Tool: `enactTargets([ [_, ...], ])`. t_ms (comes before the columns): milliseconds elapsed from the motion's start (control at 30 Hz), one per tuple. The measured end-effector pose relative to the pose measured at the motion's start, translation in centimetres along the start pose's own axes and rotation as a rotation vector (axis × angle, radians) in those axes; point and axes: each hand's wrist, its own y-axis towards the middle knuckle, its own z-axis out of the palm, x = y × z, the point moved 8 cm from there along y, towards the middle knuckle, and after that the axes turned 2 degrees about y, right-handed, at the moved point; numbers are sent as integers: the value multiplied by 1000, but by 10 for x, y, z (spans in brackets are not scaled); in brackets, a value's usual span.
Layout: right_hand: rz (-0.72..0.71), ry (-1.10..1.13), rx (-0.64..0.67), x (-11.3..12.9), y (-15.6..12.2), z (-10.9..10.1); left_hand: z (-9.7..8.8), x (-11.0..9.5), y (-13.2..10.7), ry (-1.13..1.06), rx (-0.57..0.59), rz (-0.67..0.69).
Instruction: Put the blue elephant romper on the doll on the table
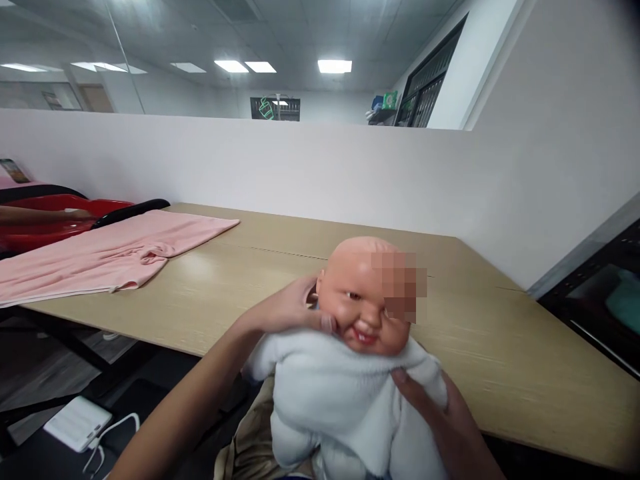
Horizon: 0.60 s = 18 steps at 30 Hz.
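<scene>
- At the table's near edge, the doll is held upright between the two hands; its head shows against the tabletop and its white plush body comes below the edge.
- Left hand: on the side of the doll's head toward the table's left end; partly closed, thumb along the jaw, remaining fingers behind the head. Has hold of the doll.
- Right hand: lower, at the plush chest, toward the table's right end; partly closed, thumb on the plush. Has hold of the doll; extent of finger closure cannot be told.
- Hidden: most fingers of both hands. A pixelated patch obscures one side of the doll's face. The lower legs are cut off by the bottom of the view; support beneath them cannot be determined.
- Pose: both forearms rise from below the table's near edge, angled inward and bent at the wrists.
- On the table's left part: pink cloth, with a red tub beside it, cut off; another person's forearm reaches into the tub.
</scene>
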Motion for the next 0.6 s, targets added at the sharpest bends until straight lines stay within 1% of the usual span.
enactTargets([
  [100, -31, 61, 99, 19, 24, 16, -17, 8, 23, 29, -25, -26],
  [167, -31, 101, 138, 22, 43, 24, -27, 21, 38, 21, -50, -56],
  [233, 2, 134, 153, 16, 63, 29, -36, 36, 53, 6, -77, -78],
  [333, 48, 145, 171, 2, 93, 33, -46, 54, 72, -5, -107, -50],
  [400, 51, 117, 202, -5, 113, 35, -52, 65, 84, -6, -104, -46],
  [467, 53, 97, 254, -10, 133, 39, -58, 82, 93, 2, -105, -109],
  [533, 68, 94, 297, -17, 153, 43, -67, 102, 101, 25, -129, -209],
  [600, 75, 96, 309, -24, 175, 45, -77, 122, 110, 40, -163, -283],
])
